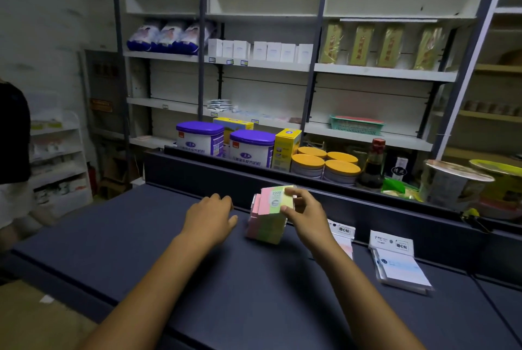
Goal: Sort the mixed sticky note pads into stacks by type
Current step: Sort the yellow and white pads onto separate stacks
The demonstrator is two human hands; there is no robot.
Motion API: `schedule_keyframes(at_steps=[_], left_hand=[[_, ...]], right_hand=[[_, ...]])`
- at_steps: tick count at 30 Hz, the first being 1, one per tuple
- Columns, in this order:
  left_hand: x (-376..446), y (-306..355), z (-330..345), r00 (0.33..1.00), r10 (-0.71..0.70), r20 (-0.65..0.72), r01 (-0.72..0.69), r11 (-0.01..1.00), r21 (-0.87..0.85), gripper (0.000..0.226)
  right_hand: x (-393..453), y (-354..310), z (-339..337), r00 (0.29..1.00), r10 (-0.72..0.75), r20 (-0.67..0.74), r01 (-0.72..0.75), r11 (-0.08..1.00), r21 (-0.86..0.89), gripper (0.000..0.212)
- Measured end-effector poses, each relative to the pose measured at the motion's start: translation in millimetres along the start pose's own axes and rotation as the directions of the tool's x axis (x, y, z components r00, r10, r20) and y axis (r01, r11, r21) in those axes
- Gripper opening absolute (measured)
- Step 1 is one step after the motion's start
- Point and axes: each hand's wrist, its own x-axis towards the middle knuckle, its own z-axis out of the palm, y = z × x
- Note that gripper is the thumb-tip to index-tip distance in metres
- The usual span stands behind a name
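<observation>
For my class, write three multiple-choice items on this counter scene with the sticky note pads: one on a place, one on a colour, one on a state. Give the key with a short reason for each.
1. Where does the white packaged pad stack lie?
A. to the right of the right hand
B. between the two hands
C. on a shelf

2. What colour are the lids of the two large tins behind the counter?
A. yellow
B. purple
C. green

3. What is the right hand doing?
A. resting flat on the counter
B. gripping a pastel pad
C. hanging idle

Key: 1 A, it lies on the dark counter at the right; 2 B, both lids are purple; 3 B, its fingers curl round the top pastel pad over the pastel stack, while the left hand holds nothing.
</observation>
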Motion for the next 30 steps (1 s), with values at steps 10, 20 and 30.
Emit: schedule_keyframes(at_steps=[10,20,30], left_hand=[[3.5,-15.7,3.1,0.997,-0.022,-0.070,0.017,0.996,-0.083,0.030],[6.6,5.8,6.2,0.993,0.046,-0.107,-0.061,0.987,-0.145,0.027],[7.4,80.2,-2.6,0.956,0.227,-0.184,-0.261,0.947,-0.190,0.025]], right_hand=[[16.4,15.7,14.5,0.999,-0.035,-0.001,0.033,0.938,-0.345,0.031],[5.9,11.7,-1.0,0.995,-0.084,0.052,0.097,0.931,-0.351,0.029],[-33.0,18.6,-86.0,0.994,-0.078,0.080,0.111,0.735,-0.669,0.040]])
